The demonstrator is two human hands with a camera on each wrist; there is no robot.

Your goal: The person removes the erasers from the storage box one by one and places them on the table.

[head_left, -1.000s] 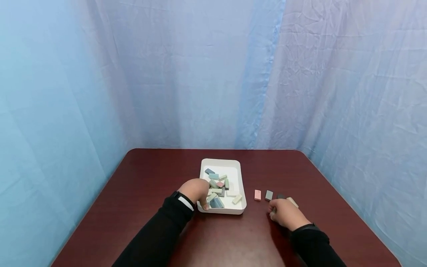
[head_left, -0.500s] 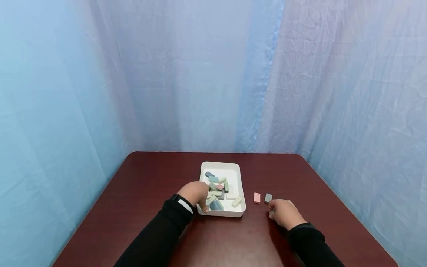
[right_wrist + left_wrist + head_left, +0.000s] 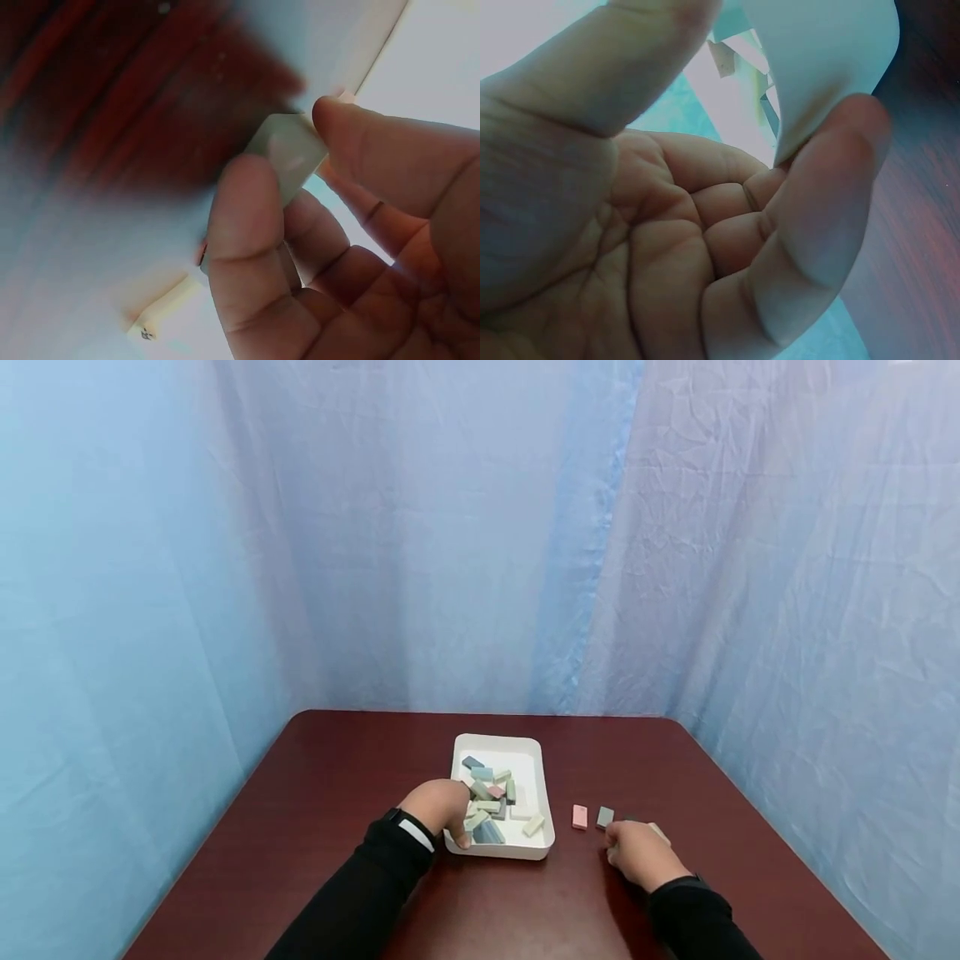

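My left hand [image 3: 438,810] grips the near left rim of a white tray [image 3: 530,802] in the head view; its fingers curl over the tray wall [image 3: 817,60] in the left wrist view. Inside the tray lie several small rectangular blocks, among them a blue-grey block [image 3: 489,832] and a cream block [image 3: 533,825]. My right hand [image 3: 641,852] is low over the table right of the tray. Between thumb and fingers it pinches a pale green block [image 3: 289,150], which the hand hides in the head view.
Loose on the dark red table [image 3: 360,760] are a pink block [image 3: 580,817], a grey-green block [image 3: 605,817], a dark block [image 3: 630,817] and a cream block [image 3: 660,832], the last two partly behind the right hand. Blue curtains [image 3: 480,568] surround the table.
The head view has tilted, so table and tray appear lower in it. Both hands keep nearly the same places over the table, with the left still on the tray.
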